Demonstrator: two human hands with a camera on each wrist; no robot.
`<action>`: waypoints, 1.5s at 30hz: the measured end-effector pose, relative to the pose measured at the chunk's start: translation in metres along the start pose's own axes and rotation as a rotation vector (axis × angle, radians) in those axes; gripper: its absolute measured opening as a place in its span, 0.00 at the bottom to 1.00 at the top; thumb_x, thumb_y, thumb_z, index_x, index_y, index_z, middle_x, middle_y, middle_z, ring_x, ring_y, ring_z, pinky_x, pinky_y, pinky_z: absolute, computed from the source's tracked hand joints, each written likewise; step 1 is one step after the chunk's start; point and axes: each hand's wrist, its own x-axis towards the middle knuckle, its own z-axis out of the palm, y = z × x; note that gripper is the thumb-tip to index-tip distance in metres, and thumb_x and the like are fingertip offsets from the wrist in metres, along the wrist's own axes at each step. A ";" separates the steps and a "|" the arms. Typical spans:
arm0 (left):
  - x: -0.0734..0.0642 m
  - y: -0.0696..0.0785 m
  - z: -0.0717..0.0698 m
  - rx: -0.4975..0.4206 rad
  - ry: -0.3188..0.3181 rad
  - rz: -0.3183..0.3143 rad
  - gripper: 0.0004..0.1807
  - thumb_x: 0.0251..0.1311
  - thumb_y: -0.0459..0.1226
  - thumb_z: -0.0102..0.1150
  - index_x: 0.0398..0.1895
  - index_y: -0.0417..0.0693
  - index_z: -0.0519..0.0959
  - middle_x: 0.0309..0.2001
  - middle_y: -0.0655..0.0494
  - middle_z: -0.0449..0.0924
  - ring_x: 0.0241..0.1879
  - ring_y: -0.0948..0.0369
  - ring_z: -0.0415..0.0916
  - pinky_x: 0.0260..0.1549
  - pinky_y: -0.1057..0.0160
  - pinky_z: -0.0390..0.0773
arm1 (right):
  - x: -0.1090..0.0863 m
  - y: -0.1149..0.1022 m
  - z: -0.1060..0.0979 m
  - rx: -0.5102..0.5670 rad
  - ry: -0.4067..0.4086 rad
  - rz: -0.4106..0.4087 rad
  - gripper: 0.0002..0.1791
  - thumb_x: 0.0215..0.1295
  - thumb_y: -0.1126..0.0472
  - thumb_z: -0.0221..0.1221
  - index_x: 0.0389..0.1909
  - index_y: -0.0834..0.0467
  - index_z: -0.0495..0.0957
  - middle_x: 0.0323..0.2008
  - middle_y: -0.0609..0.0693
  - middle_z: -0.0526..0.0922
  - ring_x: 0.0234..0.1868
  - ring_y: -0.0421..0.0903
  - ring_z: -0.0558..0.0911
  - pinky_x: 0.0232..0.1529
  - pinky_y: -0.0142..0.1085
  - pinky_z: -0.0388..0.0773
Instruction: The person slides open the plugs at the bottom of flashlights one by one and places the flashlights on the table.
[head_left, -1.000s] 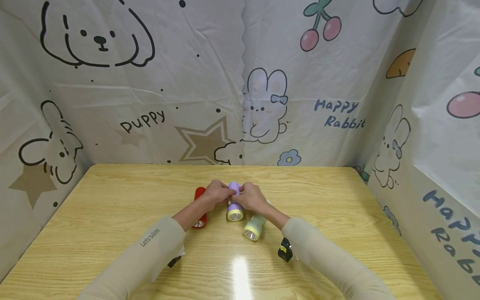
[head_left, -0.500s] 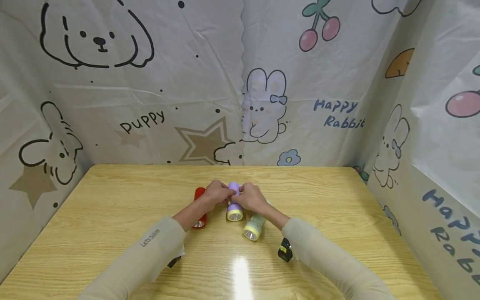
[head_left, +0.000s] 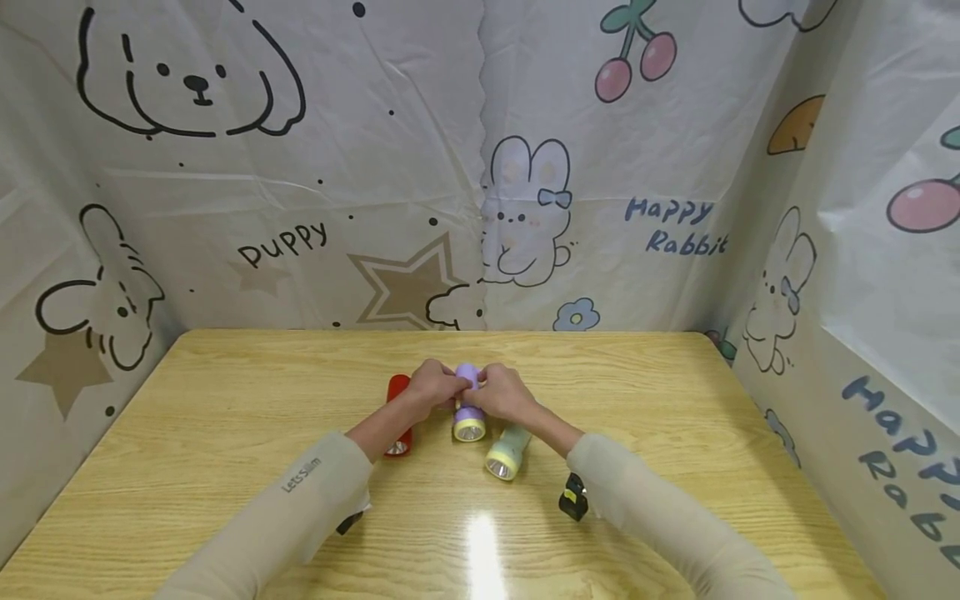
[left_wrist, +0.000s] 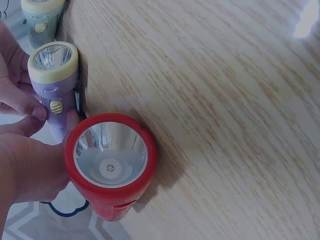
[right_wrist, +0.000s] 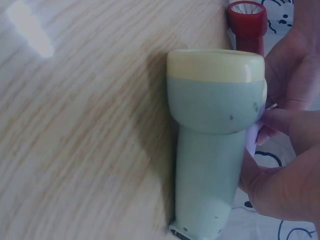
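Between both hands lies a purple flashlight (head_left: 468, 423) with a pale yellow rim, its lens facing the person. My left hand (head_left: 435, 385) grips its body from the left, and my right hand (head_left: 504, 394) holds it from the right. In the left wrist view, the right thumb touches the purple flashlight (left_wrist: 59, 95) beside its yellow slide switch (left_wrist: 56, 107). A red flashlight (head_left: 398, 386) lies left of it, partly behind the left wrist. To the right, a pale green flashlight (head_left: 512, 447) lies at a slant, its back end hidden by the right wrist.
All three flashlights lie on a wooden table (head_left: 637, 392). A patterned cloth (head_left: 300, 183) hangs behind the table and along its sides. Black straps (head_left: 573, 498) show at the sleeves. A bright reflection falls on the front of the tabletop.
Both hands stay on the purple flashlight, with hardly any movement. The right wrist has shifted slightly and now covers the green flashlight's back end. The head view has turned a little.
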 end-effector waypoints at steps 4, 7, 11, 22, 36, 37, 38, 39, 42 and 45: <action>0.000 -0.001 -0.001 -0.006 -0.004 0.004 0.09 0.62 0.33 0.61 0.36 0.31 0.81 0.39 0.46 0.79 0.33 0.59 0.77 0.39 0.60 0.83 | -0.001 -0.003 -0.004 -0.020 0.006 -0.001 0.18 0.59 0.55 0.68 0.37 0.68 0.81 0.21 0.50 0.78 0.17 0.39 0.69 0.16 0.28 0.65; 0.000 -0.001 -0.002 -0.014 -0.004 0.005 0.09 0.62 0.33 0.60 0.36 0.31 0.81 0.40 0.45 0.79 0.35 0.58 0.78 0.39 0.60 0.83 | -0.001 -0.005 -0.007 -0.034 0.017 0.004 0.25 0.58 0.55 0.69 0.48 0.72 0.79 0.28 0.53 0.81 0.20 0.41 0.73 0.20 0.29 0.70; 0.001 0.000 -0.002 -0.019 0.000 0.004 0.09 0.62 0.32 0.60 0.35 0.31 0.80 0.40 0.45 0.79 0.37 0.56 0.79 0.40 0.60 0.84 | -0.001 -0.007 -0.011 -0.042 0.017 0.003 0.28 0.60 0.56 0.69 0.54 0.73 0.77 0.29 0.53 0.83 0.22 0.42 0.78 0.23 0.31 0.75; -0.001 0.000 -0.004 -0.029 0.004 -0.012 0.13 0.63 0.32 0.59 0.43 0.27 0.77 0.41 0.44 0.75 0.41 0.54 0.77 0.44 0.58 0.83 | -0.003 -0.006 -0.020 -0.050 0.028 0.048 0.29 0.67 0.52 0.64 0.58 0.71 0.74 0.26 0.50 0.83 0.27 0.43 0.81 0.31 0.35 0.79; -0.004 -0.001 -0.003 -0.031 0.008 -0.006 0.13 0.61 0.32 0.59 0.43 0.27 0.77 0.41 0.44 0.75 0.41 0.54 0.77 0.44 0.58 0.83 | -0.005 -0.002 -0.030 -0.043 0.035 0.049 0.28 0.68 0.52 0.64 0.58 0.70 0.75 0.27 0.52 0.84 0.29 0.45 0.84 0.36 0.38 0.81; -0.004 -0.001 -0.003 -0.031 0.009 -0.005 0.13 0.61 0.32 0.59 0.43 0.27 0.77 0.41 0.45 0.75 0.41 0.54 0.77 0.44 0.58 0.83 | -0.005 -0.002 -0.030 -0.043 0.037 0.048 0.28 0.67 0.52 0.64 0.57 0.70 0.75 0.27 0.52 0.84 0.29 0.45 0.84 0.36 0.38 0.81; -0.004 -0.001 -0.003 -0.029 0.010 -0.004 0.13 0.61 0.32 0.60 0.43 0.27 0.77 0.40 0.45 0.75 0.40 0.54 0.77 0.44 0.58 0.83 | -0.004 -0.002 -0.031 -0.044 0.041 0.047 0.28 0.67 0.52 0.65 0.57 0.70 0.75 0.27 0.52 0.84 0.29 0.45 0.84 0.36 0.37 0.81; -0.004 -0.001 -0.003 -0.025 0.011 -0.004 0.13 0.61 0.32 0.60 0.43 0.28 0.77 0.40 0.45 0.75 0.40 0.55 0.77 0.44 0.57 0.83 | -0.004 -0.001 -0.031 -0.044 0.043 0.044 0.28 0.67 0.52 0.65 0.57 0.70 0.75 0.27 0.52 0.84 0.28 0.45 0.83 0.35 0.37 0.81; -0.003 -0.001 -0.003 -0.015 0.012 -0.006 0.13 0.61 0.33 0.60 0.43 0.29 0.77 0.38 0.46 0.75 0.39 0.55 0.77 0.43 0.57 0.83 | -0.005 -0.002 -0.034 -0.050 0.049 0.037 0.28 0.66 0.52 0.66 0.56 0.70 0.76 0.26 0.52 0.84 0.27 0.44 0.82 0.33 0.36 0.80; -0.003 -0.001 -0.003 -0.011 0.011 -0.009 0.13 0.62 0.33 0.60 0.42 0.29 0.77 0.38 0.46 0.75 0.39 0.54 0.77 0.42 0.58 0.83 | -0.005 -0.002 -0.036 -0.050 0.052 0.041 0.27 0.66 0.52 0.66 0.56 0.69 0.76 0.27 0.52 0.84 0.27 0.44 0.82 0.31 0.35 0.79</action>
